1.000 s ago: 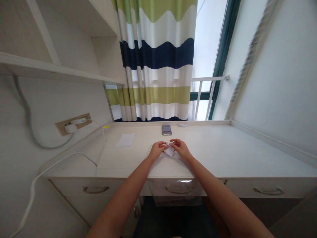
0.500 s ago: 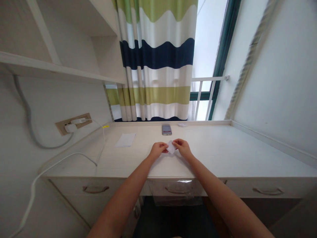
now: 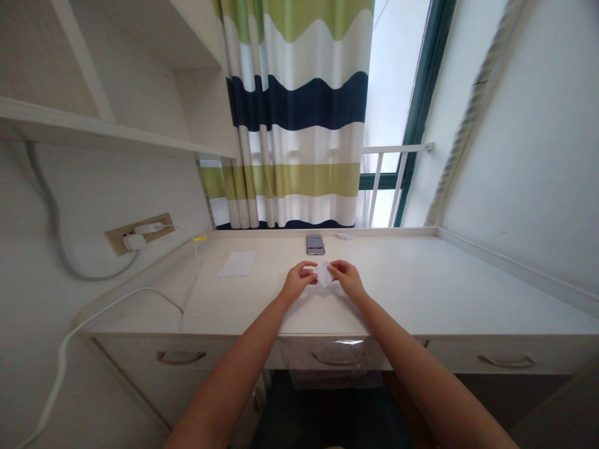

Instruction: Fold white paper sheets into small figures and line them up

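Between my two hands is a small folded piece of white paper (image 3: 324,274), roughly diamond-shaped, just over the desk. My left hand (image 3: 299,280) pinches its left side with the thumb low and the index finger curved above. On the right side, my right hand (image 3: 345,278) grips the paper between thumb and fingers. A phone (image 3: 315,244) lies on the desk behind the hands, its screen lit. To the left rests a flat stack of white paper sheets (image 3: 237,264). The finer folds are too small to make out.
The white desk (image 3: 449,287) has a raised rim at back and right. A crumpled white scrap (image 3: 345,236) lies by the back edge. A white cable (image 3: 140,293) crosses the left end near a wall socket (image 3: 139,234). Shelves (image 3: 116,134) overhang the left.
My left index finger has lifted slightly from the paper's upper edge. The folded paper has shifted a little to the right and turned slightly; both hands stay around it.
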Demonstrator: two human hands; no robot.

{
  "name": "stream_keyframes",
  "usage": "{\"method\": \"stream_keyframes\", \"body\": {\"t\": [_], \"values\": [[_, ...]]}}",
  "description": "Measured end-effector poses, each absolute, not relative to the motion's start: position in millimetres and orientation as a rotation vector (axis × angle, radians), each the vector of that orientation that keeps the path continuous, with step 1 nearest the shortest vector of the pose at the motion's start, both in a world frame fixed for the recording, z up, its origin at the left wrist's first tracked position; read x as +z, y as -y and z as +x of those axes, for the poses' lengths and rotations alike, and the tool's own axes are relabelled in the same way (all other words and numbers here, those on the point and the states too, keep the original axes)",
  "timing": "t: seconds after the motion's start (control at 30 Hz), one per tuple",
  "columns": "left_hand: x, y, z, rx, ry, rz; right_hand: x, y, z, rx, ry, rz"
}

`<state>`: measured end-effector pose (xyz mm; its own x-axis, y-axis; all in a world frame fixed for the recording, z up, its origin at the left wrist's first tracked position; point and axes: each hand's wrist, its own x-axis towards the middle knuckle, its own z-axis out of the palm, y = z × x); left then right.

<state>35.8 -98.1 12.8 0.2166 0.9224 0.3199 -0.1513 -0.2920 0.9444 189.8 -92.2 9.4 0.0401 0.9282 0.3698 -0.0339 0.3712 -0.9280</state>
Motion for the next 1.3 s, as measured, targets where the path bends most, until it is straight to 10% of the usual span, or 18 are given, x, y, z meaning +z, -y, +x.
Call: {"method": "stream_keyframes", "body": {"t": [1.3], "values": [[13.9,94.8,32.3,1.405,-0.786,1.349,15.7,97.8,192.7,0.989,1.308,-0.865]]}}
